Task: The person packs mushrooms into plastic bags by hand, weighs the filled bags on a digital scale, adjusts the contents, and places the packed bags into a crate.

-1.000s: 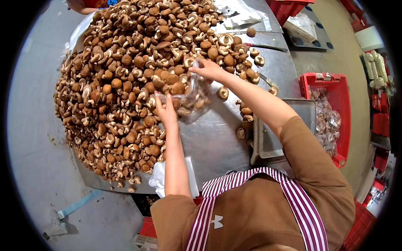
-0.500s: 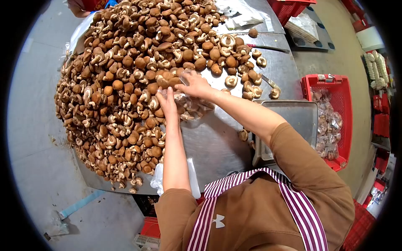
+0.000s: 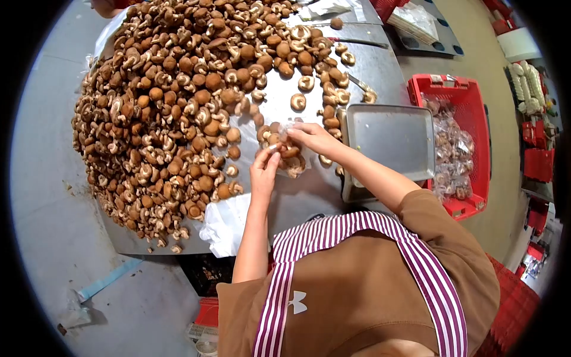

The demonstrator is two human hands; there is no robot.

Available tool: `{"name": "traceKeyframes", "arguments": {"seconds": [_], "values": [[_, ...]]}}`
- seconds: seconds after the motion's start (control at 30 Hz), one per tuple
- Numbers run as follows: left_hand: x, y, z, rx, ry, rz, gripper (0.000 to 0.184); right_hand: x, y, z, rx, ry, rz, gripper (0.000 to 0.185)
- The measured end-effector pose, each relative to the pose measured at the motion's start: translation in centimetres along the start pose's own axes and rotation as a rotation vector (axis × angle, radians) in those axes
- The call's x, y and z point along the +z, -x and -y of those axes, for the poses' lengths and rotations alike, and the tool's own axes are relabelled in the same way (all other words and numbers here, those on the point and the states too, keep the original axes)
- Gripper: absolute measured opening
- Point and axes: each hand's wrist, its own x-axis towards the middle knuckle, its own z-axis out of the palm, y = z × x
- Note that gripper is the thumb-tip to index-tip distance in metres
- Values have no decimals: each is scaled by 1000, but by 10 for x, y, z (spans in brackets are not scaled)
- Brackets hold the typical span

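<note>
Between my hands a clear plastic bag [image 3: 292, 162] holds several brown shiitake mushrooms, a little in front of me over the metal table. My right hand [image 3: 315, 138] pinches the upper part of the bag, where the plastic is bunched. On the near left side, the fingers of my left hand [image 3: 264, 174] close on the bag's edge. A large heap of loose shiitake mushrooms [image 3: 160, 119] spreads just left of the bag. A few loose mushrooms [image 3: 298, 102] lie beyond my right hand.
A metal tray [image 3: 389, 143] sits at the table's right side. Beside it, a red crate [image 3: 483, 143] holds several filled bags. White plastic bags [image 3: 223, 229] lie at the near table edge. Farther back are a knife [image 3: 360, 41] and a co-worker's arm [image 3: 106, 7].
Both hands have drawn back from the heap toward me and slightly right, bringing the bag of mushrooms along. Metal table surface now shows between the bag and the heap.
</note>
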Motion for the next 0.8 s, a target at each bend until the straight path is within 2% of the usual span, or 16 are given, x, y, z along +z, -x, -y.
{"name": "traceKeyframes", "arguments": {"seconds": [0.03,0.07,0.1,0.13,0.2,0.23,0.27,0.37,0.4,0.47,0.53,0.6,0.67,0.73,0.8], "values": [[0,13,9,-3,3,1,25,1,12,-15,-32,-124,-3,31],[-2,24,19,79,-67,-23,22,0,23,-26,-67,-247,-6,32],[-5,34,29,160,-139,-49,19,-5,32,-36,-113,-31,-92,34],[-6,45,30,158,-138,-48,19,-7,45,-32,-91,25,-165,35],[-5,65,27,150,-70,-171,17,-14,65,-22,-61,-94,-171,33],[-1,76,15,106,86,-200,16,-16,76,-13,-64,-137,-183,33],[-4,83,14,143,27,-236,15,-17,79,-18,-108,-157,-226,33],[-3,99,-12,158,336,-243,14,-23,103,10,-182,-503,-199,34],[1,105,-26,156,396,-232,12,-26,111,24,-267,-563,-178,30],[2,113,-37,213,416,-199,11,-31,124,37,-361,-532,-190,29],[1,115,-51,200,433,-241,13,-33,133,41,-363,-476,-222,29],[7,115,-69,228,428,-217,15,-38,144,47,-361,-448,-205,28],[20,118,-89,314,439,-56,20,-46,166,59,-379,-391,-255,28],[39,122,-113,422,447,90,20,-59,194,75,-612,-505,-232,28],[60,123,-137,478,391,177,19,-83,222,91,-713,-485,-345,31]]}}
